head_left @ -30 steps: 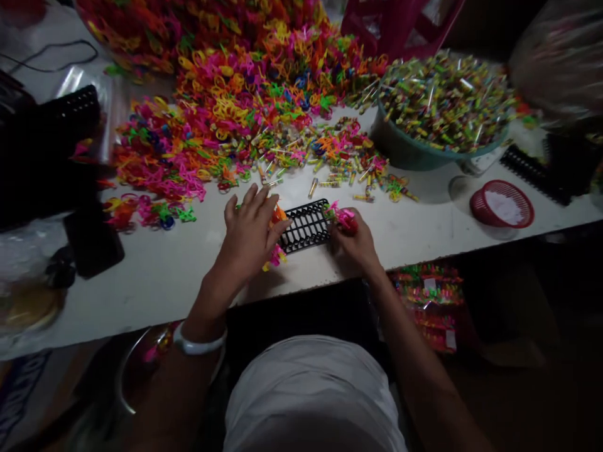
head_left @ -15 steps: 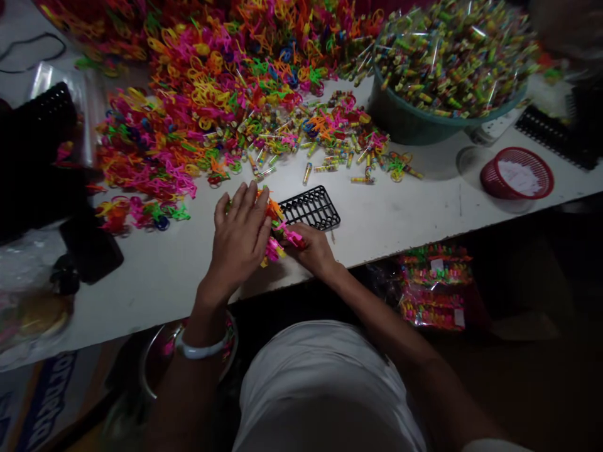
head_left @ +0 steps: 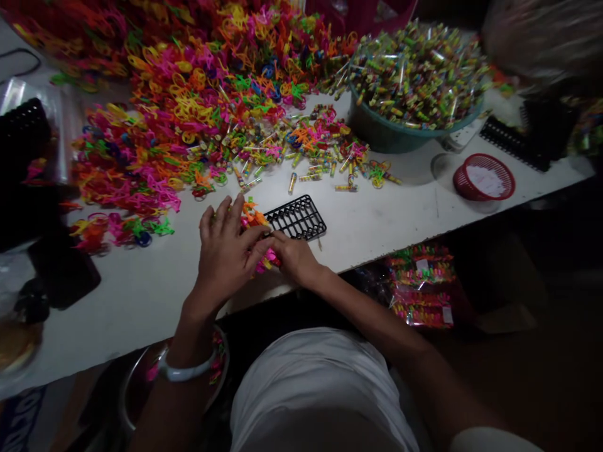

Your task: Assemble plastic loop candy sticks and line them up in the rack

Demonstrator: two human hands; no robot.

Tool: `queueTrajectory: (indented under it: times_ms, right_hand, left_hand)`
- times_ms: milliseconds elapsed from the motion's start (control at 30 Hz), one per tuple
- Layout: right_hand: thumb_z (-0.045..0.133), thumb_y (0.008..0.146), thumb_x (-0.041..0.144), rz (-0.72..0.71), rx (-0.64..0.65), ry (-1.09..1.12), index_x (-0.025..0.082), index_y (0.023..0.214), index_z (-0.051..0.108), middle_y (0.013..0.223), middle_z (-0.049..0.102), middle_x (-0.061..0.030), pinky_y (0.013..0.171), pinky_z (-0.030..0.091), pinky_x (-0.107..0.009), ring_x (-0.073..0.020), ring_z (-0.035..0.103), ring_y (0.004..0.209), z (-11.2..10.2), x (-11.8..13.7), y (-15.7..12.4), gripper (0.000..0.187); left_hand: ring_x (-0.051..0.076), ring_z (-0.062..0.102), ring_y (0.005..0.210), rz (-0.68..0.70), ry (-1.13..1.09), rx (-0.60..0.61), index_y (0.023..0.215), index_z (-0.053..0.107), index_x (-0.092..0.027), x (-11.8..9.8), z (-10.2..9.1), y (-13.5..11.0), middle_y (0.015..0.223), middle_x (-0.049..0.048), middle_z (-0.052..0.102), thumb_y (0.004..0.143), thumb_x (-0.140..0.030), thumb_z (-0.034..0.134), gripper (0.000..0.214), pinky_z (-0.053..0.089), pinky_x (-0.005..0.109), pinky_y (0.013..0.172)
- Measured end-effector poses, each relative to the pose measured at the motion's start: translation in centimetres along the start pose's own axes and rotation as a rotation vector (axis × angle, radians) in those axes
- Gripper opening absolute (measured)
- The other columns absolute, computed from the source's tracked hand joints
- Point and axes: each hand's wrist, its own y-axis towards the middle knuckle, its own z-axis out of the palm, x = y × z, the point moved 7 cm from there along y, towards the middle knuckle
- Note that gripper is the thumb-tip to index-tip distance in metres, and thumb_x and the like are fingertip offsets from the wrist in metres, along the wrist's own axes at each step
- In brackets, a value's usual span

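Black plastic rack (head_left: 301, 216) flat on the white table (head_left: 372, 220), near its front edge. Left end hidden behind bright plastic pieces (head_left: 254, 216) and the left hand (head_left: 225, 245).

Grip: left hand palm down over the pieces, fingers stretched and slightly apart; its thumb and forefinger meet the fingertips of the right hand (head_left: 298, 258). Right fingers drawn together beside pink pieces; what either hand pinches, if anything, I cannot tell.

Progress, judged from the layout: partway at most. Pieces are bunched at the rack's left end; whether they are fixed to it is hidden. Toward the right, the bare grid shows, no pieces on it.

Stock: a large loose heap of rings (head_left: 160, 125) behind the hands, small filled tubes (head_left: 292, 182) scattered in front of it, more tubes heaped in the green basin (head_left: 391, 135). Plenty appears unhandled. Below table level, bright filled packets (head_left: 421, 285) look finished; their link to this rack is unconfirmed.
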Motion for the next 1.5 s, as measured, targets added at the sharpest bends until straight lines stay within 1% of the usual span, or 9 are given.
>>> queueTrajectory:
  times_ms: [133,467,567,700,833,967,1100,1267,1500]
  right_hand:
    - [0.049,0.095,0.025,-0.028,0.004,-0.044,0.02,0.116,0.056,0.112,0.061,-0.0072,0.063,0.045,-0.024,-0.0158,0.061,0.085,0.0,0.4,-0.3,0.023]
    - [0.054,0.092,0.022,-0.058,-0.022,0.095,0.021,0.114,0.06,0.108,0.063,-0.0049,0.071,0.048,-0.025,-0.0163,0.062,0.087,0.2,-0.3,0.2,0.023]
    - [0.055,0.089,0.016,0.022,-0.215,0.193,0.022,0.106,0.064,0.102,0.065,-0.0041,0.08,0.048,-0.027,-0.0165,0.061,0.093,-4.3,-4.7,-0.5,0.02]
    - [0.046,0.089,0.011,0.535,-0.749,-0.044,0.015,0.106,0.064,0.106,0.061,-0.0105,0.085,0.044,-0.032,-0.0199,0.058,0.096,-15.1,-15.7,-4.5,0.025]
    - [0.057,0.08,0.014,0.851,-0.623,-0.214,0.012,0.092,0.064,0.105,0.059,-0.0134,0.082,0.042,-0.034,-0.022,0.056,0.092,-19.7,-22.4,-6.5,0.014]
    - [0.059,0.076,0.016,0.724,-0.649,-0.053,0.015,0.079,0.058,0.092,0.06,-0.0109,0.082,0.042,-0.034,-0.0203,0.055,0.089,-18.2,-21.2,-7.1,0.003]
    - [0.051,0.085,0.029,0.635,-0.668,0.258,0.018,0.097,0.053,0.076,0.06,-0.0014,0.062,0.048,-0.028,-0.0144,0.058,0.065,-13.4,-16.7,-6.6,0.016]
    - [0.063,0.081,0.042,0.406,-0.434,0.839,0.02,0.097,0.057,0.079,0.064,-0.0007,0.055,0.051,-0.025,-0.0131,0.062,0.06,-5.9,-9.0,-3.0,0.028]
    - [0.07,0.077,0.042,0.189,-0.157,0.975,0.021,0.092,0.068,0.087,0.07,-0.0017,0.054,0.052,-0.025,-0.0133,0.063,0.057,-0.4,-3.4,-1.1,0.026]
  left_hand:
    - [0.034,0.023,0.144,0.06,0.038,-0.027,0.091,0.067,-0.02,0.1,0.1,-0.2,0.156,0.0101,0.03,0.093,-0.046,0.045,0.035,0.018,0.057,0.117]
    - [0.038,0.021,0.144,0.041,0.108,-0.045,0.092,0.064,-0.014,-0.1,0.6,0.1,0.154,0.0178,0.03,0.095,-0.04,0.042,0.034,0.017,0.059,0.116]
    - [0.037,0.021,0.145,0.043,0.096,-0.082,0.093,0.063,-0.015,0.1,0.4,-0.2,0.153,0.0171,0.032,0.095,-0.04,0.042,0.033,0.017,0.058,0.116]
    - [0.036,0.023,0.144,0.017,0.072,-0.137,0.099,0.061,-0.015,0.3,0.4,-0.2,0.152,0.0178,0.034,0.094,-0.039,0.042,0.031,0.018,0.058,0.115]
    - [0.036,0.025,0.144,0.003,0.05,-0.145,0.102,0.06,-0.016,0.5,0.4,-0.2,0.151,0.018,0.035,0.095,-0.042,0.041,0.033,0.017,0.057,0.116]
    - [0.032,0.024,0.144,-0.016,-0.012,-0.108,0.113,0.056,-0.016,0.6,-0.2,-0.6,0.15,0.0175,0.037,0.095,-0.047,0.038,0.041,0.015,0.056,0.117]
    - [0.031,0.02,0.146,-0.056,0.018,-0.08,0.133,0.045,-0.016,-0.1,-0.5,-0.6,0.151,0.0179,0.036,0.095,-0.05,0.038,0.051,0.008,0.06,0.116]
    - [0.033,0.015,0.147,-0.044,0.076,-0.042,0.145,0.032,-0.015,-1.3,0.6,-0.6,0.157,0.0196,0.021,0.091,-0.051,0.046,0.066,0.002,0.06,0.116]
    - [0.033,0.015,0.147,0.042,0.089,-0.03,0.152,0.016,-0.016,-1.2,0.8,-1.2,0.158,0.0188,0.018,0.091,-0.052,0.044,0.076,0.004,0.059,0.116]
